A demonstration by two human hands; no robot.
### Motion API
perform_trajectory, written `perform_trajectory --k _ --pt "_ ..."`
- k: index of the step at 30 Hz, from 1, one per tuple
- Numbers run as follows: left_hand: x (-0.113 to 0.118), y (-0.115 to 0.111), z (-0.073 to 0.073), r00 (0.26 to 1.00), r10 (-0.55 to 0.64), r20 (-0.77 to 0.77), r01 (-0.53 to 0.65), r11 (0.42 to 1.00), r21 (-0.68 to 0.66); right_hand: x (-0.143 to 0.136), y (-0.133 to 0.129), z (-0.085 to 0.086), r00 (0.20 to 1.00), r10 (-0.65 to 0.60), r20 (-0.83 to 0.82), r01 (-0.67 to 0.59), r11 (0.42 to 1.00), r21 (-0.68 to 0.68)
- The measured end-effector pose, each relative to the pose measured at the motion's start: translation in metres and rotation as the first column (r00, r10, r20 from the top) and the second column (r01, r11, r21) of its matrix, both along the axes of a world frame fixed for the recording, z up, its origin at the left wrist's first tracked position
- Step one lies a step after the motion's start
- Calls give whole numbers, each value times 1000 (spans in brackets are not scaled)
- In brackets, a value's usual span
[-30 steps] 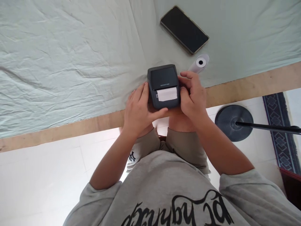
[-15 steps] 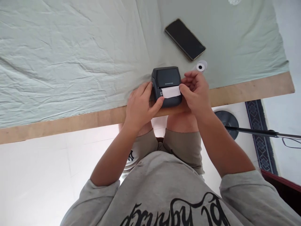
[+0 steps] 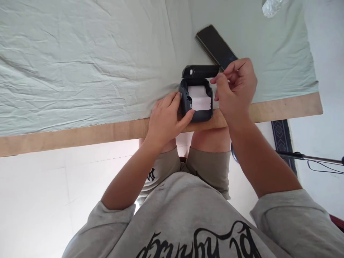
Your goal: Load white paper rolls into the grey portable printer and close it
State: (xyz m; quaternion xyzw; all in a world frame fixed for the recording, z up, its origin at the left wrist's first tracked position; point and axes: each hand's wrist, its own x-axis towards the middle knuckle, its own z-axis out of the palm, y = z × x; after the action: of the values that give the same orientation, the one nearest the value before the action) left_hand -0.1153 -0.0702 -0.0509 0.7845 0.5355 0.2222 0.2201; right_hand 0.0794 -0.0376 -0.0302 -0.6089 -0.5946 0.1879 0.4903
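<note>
A small dark printer [image 3: 202,116] sits at the table's front edge with its lid [image 3: 201,71] raised. White paper [image 3: 201,98] lies inside it, the loose end toward me. My left hand [image 3: 167,116] rests along the printer's left side, thumb and fingers apart round its corner. My right hand [image 3: 237,86] is at the right end of the raised lid, with thumb and forefinger bent around its corner. The other fingers of that hand are curled. Behind the lid lies a black phone [image 3: 215,44], partly covered by my right hand.
A pale green cloth [image 3: 94,64] covers the table, leaving a bare wooden strip [image 3: 120,132] along the front. Clear crumpled plastic [image 3: 271,8] lies at the far right. Below the table on the right, a dark pole [image 3: 292,155] runs sideways.
The printer's lid has swung up from shut to open, showing the paper inside. My right hand has moved up and right with it. My left hand remains at the printer's side.
</note>
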Motion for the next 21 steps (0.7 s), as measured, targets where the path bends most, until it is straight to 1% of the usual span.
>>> perform_trajectory --k 1,3,4,5,7,10,12,14,16,18,19,21 --pt "0 0 0 1000 -4 3 4 1000 -2 1 0 1 999 13 39 -13 1000 -13" --pt "0 0 -1 1000 -11 13 11 1000 -5 2 1 5 977 79 198 -65 995 -77" --pt "-1 0 -1 1000 -11 19 11 1000 -5 2 2 8 944 128 304 -93 987 -128" --pt "-1 0 -1 1000 -11 24 11 1000 -6 2 4 13 894 186 407 -116 975 -189" --pt "-1 0 -1 999 -12 31 12 1000 -8 1 12 22 783 309 540 -150 936 -318" --pt "-1 0 -1 999 -16 29 17 1000 -7 0 28 35 663 488 568 -212 849 -483" --pt "-1 0 -1 1000 -17 25 17 1000 -6 -1 39 41 588 574 570 -213 790 -575" --pt "-3 0 -2 999 -25 34 25 1000 -2 -3 47 43 515 617 595 -166 753 -637" --pt "-4 -1 -3 998 -42 56 41 999 8 -5 53 45 456 641 617 -132 735 -666" --pt "-6 -1 -4 995 -55 78 53 998 26 -6 55 47 433 659 615 -138 723 -677" --pt "-6 -1 -5 995 -59 84 56 998 33 -5 55 49 444 668 598 -158 715 -681" --pt "-7 -1 -5 994 -63 89 60 998 37 -3 51 57 493 679 544 -208 699 -684"
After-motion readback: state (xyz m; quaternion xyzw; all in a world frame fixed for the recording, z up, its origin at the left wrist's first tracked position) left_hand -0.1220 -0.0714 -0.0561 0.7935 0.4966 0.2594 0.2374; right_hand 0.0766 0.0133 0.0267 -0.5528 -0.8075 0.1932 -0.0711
